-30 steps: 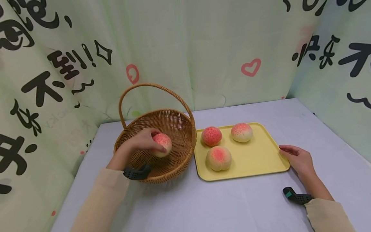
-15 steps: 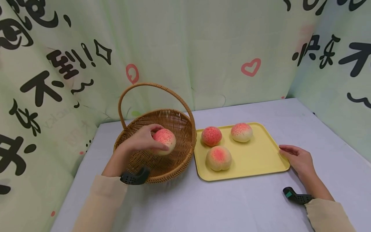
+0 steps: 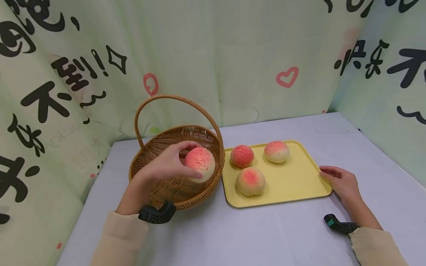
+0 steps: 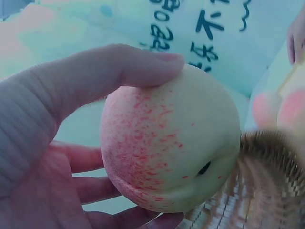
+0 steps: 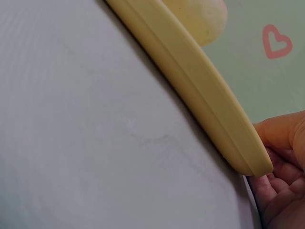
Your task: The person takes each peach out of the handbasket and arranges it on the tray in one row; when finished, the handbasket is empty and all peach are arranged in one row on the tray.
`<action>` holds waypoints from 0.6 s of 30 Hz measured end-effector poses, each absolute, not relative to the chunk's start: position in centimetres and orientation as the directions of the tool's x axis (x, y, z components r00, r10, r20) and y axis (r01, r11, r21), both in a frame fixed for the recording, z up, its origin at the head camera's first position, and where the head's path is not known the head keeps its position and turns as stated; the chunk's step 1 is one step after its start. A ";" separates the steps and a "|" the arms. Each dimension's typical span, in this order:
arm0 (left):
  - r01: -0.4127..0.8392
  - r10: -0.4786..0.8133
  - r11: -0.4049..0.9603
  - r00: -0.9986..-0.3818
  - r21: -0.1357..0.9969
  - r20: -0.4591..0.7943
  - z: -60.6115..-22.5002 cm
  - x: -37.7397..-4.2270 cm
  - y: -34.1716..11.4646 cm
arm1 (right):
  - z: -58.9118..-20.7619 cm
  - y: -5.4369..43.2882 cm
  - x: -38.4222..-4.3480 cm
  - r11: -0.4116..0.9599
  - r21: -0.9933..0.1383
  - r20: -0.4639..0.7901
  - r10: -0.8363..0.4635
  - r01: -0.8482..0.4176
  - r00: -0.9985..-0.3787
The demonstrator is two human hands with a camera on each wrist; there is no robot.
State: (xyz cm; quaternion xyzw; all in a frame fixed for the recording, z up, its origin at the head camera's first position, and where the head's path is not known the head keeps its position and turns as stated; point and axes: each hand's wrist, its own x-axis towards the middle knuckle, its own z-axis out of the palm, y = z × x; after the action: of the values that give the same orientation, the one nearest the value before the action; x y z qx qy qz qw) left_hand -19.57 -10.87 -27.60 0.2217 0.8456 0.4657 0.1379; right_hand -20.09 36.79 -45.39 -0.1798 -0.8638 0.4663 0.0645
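My left hand (image 3: 171, 162) grips a peach (image 3: 200, 164), pale below and speckled red above, over the right part of the wicker basket (image 3: 208, 192). In the left wrist view the thumb lies across the peach (image 4: 176, 138) and the fingers curl under it; a small dark mark shows on its skin. My right hand (image 3: 341, 184) holds the right edge of the yellow tray (image 3: 299, 177). Up close, the thumb is at the rim of the tray (image 5: 209, 90) with the other fingers curled below. On the tray lie a red peach (image 3: 242, 156), a speckled peach (image 3: 277, 151) and a paler peach (image 3: 250, 181).
The basket's tall arched handle (image 3: 176, 97) rises above its bowl, left of the tray. A pale cloth covers the table (image 3: 266, 236). Printed curtains (image 3: 246, 55) stand behind and at both sides. Each wrist wears a black camera mount (image 3: 158, 213).
The left hand has lifted the peach from inside the basket, up and to the right toward the basket's right rim. The right hand and the tray have stayed in place.
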 end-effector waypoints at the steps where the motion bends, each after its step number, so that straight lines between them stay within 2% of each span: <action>1: 0.258 0.512 0.463 -0.859 0.848 -0.019 -27.5 -19.4 -10.6 | -45.3 36.8 -20.1 0.500 -0.830 -0.054 0.369 0.247 -0.928; 7: 0.313 0.555 0.436 -0.831 0.844 0.022 -27.2 -18.6 -9.0 | -45.2 36.9 -20.0 0.502 -0.829 -0.053 0.368 0.246 -0.929; 18: 0.331 0.615 0.320 -0.785 0.888 0.071 -28.2 -18.1 -5.2 | -45.3 36.8 -19.8 0.496 -0.827 -0.066 0.379 0.263 -0.923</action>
State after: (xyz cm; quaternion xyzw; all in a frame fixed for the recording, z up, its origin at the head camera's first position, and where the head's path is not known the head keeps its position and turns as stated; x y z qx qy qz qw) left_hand -18.10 -5.16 -28.21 0.2956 0.8001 0.5025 0.1410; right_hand -19.85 36.76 -45.33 -0.1860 -0.8628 0.4660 0.0623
